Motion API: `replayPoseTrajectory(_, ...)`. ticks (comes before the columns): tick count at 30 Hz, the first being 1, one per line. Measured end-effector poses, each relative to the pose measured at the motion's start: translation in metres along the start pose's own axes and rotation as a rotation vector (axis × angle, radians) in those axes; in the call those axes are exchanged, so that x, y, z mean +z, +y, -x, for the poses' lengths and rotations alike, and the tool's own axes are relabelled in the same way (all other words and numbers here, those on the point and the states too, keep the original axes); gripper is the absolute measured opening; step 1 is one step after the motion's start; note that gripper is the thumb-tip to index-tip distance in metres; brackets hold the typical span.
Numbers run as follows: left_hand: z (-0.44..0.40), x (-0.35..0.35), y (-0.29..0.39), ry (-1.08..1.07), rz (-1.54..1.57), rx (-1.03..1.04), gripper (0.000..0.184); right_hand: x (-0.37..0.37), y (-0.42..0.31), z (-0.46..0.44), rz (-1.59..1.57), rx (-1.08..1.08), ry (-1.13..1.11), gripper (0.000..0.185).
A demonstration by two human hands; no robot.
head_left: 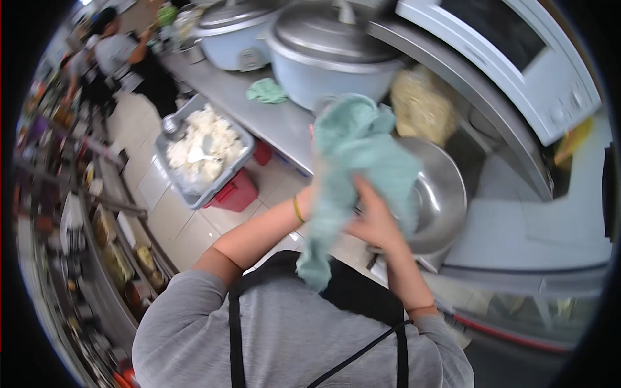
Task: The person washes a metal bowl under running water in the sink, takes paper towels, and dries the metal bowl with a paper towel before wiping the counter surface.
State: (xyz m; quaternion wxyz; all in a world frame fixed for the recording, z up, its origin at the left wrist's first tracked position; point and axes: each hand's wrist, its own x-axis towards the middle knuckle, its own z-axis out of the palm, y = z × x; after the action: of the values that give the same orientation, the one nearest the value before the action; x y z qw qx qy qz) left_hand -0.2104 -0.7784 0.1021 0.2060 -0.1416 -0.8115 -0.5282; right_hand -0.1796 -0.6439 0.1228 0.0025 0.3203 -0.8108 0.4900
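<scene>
A pale green cloth (372, 152) hangs in folds in front of my body, partly blurred. My right hand (376, 216) is against the cloth's lower side, thumb raised, with its other fingers partly hidden. Most of my left hand (313, 184) is behind the cloth, and its fingers do not show; a yellow band is on that wrist. Just right of the cloth is a large steel bowl (443, 194). Beyond the cloth stands a big rice cooker (330, 71) with a steel lid.
A second cooker (236, 55) and another green cloth (266, 91) are on the steel counter (223, 90). A grey tub (246, 152) of rice sits on a red container (236, 193). Two people stand at the upper left. A white appliance (563, 97) is upper right; shelves line the left.
</scene>
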Motion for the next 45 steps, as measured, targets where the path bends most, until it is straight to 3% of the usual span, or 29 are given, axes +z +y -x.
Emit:
replayPoseTrajectory(1, 0.016, -0.011, -0.003, 0.064, 0.403, -0.005, 0.05, 0.013, -0.003, -0.029, -0.023, -0.048, -0.046, 0.074)
replayPoseTrajectory(2, 0.032, -0.022, -0.006, 0.13, 0.804, 0.017, 0.046, 0.027, -0.007, -0.059, -0.125, 0.374, -0.105, 0.064)
replayPoseTrajectory(3, 0.046, -0.022, -0.036, 0.029, 0.256, 0.115, 0.042, 0.042, -0.012, -0.083, -0.197, 0.795, -0.18, 0.055)
replayPoseTrajectory(5, 0.065, -0.04, -0.084, -0.198, -0.859, 0.164, 0.034, 0.086, 0.015, -0.118, -0.573, 0.207, 0.086, 0.04)
replayPoseTrajectory(6, 0.062, -0.063, -0.071, -0.139, -0.921, 0.108, 0.034, 0.107, 0.019, -0.133, -0.524, 0.081, 0.088, 0.038)
replayPoseTrajectory(8, 0.06, -0.116, -0.029, -0.202, -0.893, -0.254, 0.024, 0.15, 0.009, -0.157, -0.528, -0.1, 0.021, 0.036)
replayPoseTrajectory(9, 0.072, -0.137, -0.031, -0.153, -0.911, -0.388, 0.036, 0.17, -0.001, -0.164, -0.593, -0.084, 0.051, 0.031)
replayPoseTrajectory(10, 0.088, -0.158, -0.021, -0.087, -0.95, -0.444, 0.036, 0.19, -0.011, -0.168, -0.656, -0.057, 0.083, 0.028)
replayPoseTrajectory(11, 0.108, -0.177, -0.005, 0.235, -0.951, -0.292, 0.046, 0.208, -0.023, -0.17, -0.693, -0.091, 0.013, 0.028)
replayPoseTrajectory(12, 0.124, -0.191, 0.009, 0.539, -0.953, -0.113, 0.056, 0.223, -0.034, -0.17, -0.938, 0.032, -0.289, 0.031)
replayPoseTrajectory(13, 0.14, -0.203, 0.007, 0.658, -0.745, -0.191, 0.074, 0.255, -0.036, -0.157, -1.113, -0.089, -0.493, 0.037)
replayPoseTrajectory(14, 0.153, -0.214, 0.011, 0.701, -0.787, -0.214, 0.074, 0.286, -0.038, -0.143, -1.273, -0.179, -0.727, 0.044)
replayPoseTrajectory(15, 0.167, -0.223, 0.016, 0.791, -0.461, -0.276, 0.076, 0.324, -0.05, -0.115, -1.578, 0.138, -0.642, 0.042)
replayPoseTrajectory(16, 0.182, -0.234, 0.021, 0.866, -0.13, -0.313, 0.077, 0.339, -0.069, -0.092, -1.592, 0.134, -0.701, 0.042)
replayPoseTrajectory(17, 0.199, -0.243, 0.022, 0.972, -0.144, -0.308, 0.064, 0.349, -0.087, -0.073, -1.146, -0.121, -0.666, 0.041)
replayPoseTrajectory(19, 0.238, -0.266, 0.026, 1.12, -0.073, -0.281, 0.053, 0.369, -0.129, -0.047, -0.719, -0.391, -0.629, 0.041)
replayPoseTrajectory(22, 0.307, -0.298, 0.024, 1.406, 0.069, -0.197, 0.032, 0.408, -0.186, -0.007, -0.871, -0.411, -0.729, 0.029)
replayPoseTrajectory(23, 0.332, -0.31, 0.023, 1.559, 0.136, -0.139, 0.023, 0.43, -0.206, 0.007, -0.881, -0.544, -0.703, 0.027)
replayPoseTrajectory(24, 0.36, -0.324, 0.024, 1.588, 0.105, -0.12, 0.023, 0.446, -0.229, 0.02, -0.893, -0.679, -0.675, 0.026)
replayPoseTrajectory(25, 0.392, -0.336, 0.027, 1.659, 0.04, -0.188, 0.021, 0.456, -0.248, 0.03, -0.892, -0.76, -0.86, 0.036)
replayPoseTrajectory(26, 0.425, -0.347, 0.029, 1.728, -0.023, -0.26, 0.021, 0.464, -0.269, 0.041, -0.915, -0.782, -0.89, 0.036)
replayPoseTrajectory(28, 0.477, -0.364, 0.041, 1.757, 0.047, -0.21, 0.024, 0.475, -0.311, 0.057, -0.425, -1.027, -1.049, 0.035)
replayPoseTrajectory(30, 0.494, -0.378, 0.077, 1.713, 0.463, 0.162, 0.03, 0.451, -0.366, 0.059, 0.051, -1.38, -0.655, 0.041)
replayPoseTrajectory(33, 0.492, -0.386, 0.127, 1.664, 0.431, 0.076, 0.035, 0.425, -0.442, 0.036, -0.24, -1.388, -0.649, 0.039)
replayPoseTrajectory(36, 0.486, -0.397, 0.116, 1.653, 0.39, 0.063, 0.037, 0.428, -0.507, 0.048, -1.396, -1.192, -1.268, 0.042)
replayPoseTrajectory(38, 0.48, -0.402, 0.1, 1.644, 0.405, 0.083, 0.038, 0.443, -0.525, 0.077, -1.759, -0.547, -1.848, 0.047)
replayPoseTrajectory(39, 0.478, -0.405, 0.092, 1.642, 0.423, 0.096, 0.038, 0.46, -0.523, 0.081, -1.762, -0.546, -1.864, 0.047)
replayPoseTrajectory(41, 0.473, -0.41, 0.079, 1.628, 0.488, 0.141, 0.039, 0.497, -0.5, 0.083, -1.892, 0.18, -2.365, 0.053)
replayPoseTrajectory(45, 0.472, -0.419, 0.058, 1.6, 0.645, 0.234, 0.041, 0.514, -0.445, 0.077, -1.681, 0.206, -2.367, 0.055)
